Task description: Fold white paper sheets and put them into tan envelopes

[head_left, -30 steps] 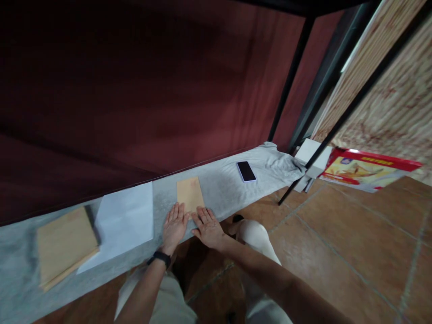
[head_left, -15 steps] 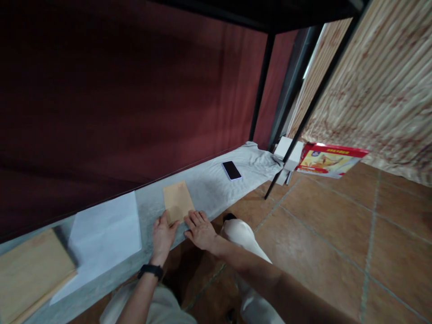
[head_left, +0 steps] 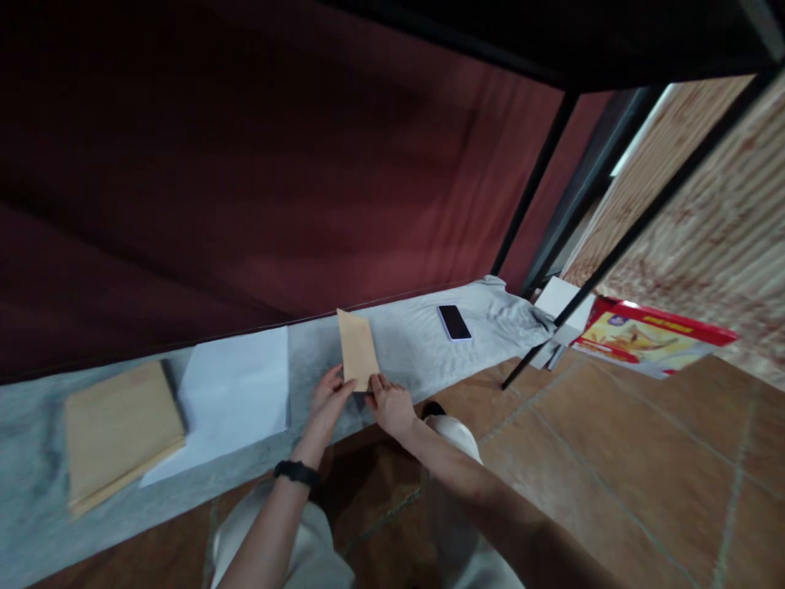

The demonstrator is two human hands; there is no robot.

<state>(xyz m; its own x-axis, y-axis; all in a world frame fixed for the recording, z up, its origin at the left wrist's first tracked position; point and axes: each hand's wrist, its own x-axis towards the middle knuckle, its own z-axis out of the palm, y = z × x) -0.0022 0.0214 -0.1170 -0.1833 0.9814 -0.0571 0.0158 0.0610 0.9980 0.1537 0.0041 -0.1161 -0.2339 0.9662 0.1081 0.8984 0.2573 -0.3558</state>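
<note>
A small brown paper envelope (head_left: 359, 350) is held at its near end by both hands, tilted with its far left corner raised off the grey cloth. My left hand (head_left: 329, 399) has its thumb on the envelope's lower left corner, the fingers partly hidden beneath or behind it. At the lower right corner, my right hand (head_left: 391, 404) pinches the near edge with fingers bent. A black-screened phone (head_left: 455, 323) lies flat on the cloth to the right. Left of my hands lies a large white paper sheet (head_left: 236, 393).
A stack of larger brown envelopes (head_left: 126, 425) overlaps the sheet's left side. Grey cloth (head_left: 414, 364) covers the narrow surface, with a dark red curtain (head_left: 307, 204) behind. On the right stand a black metal leg (head_left: 536, 180), a white box (head_left: 561, 304) and a red-and-yellow box (head_left: 650, 335).
The envelope, lying flat before, is now lifted and tilted, its face turned. Both hands have gripped its near edge. The camera view has shifted left.
</note>
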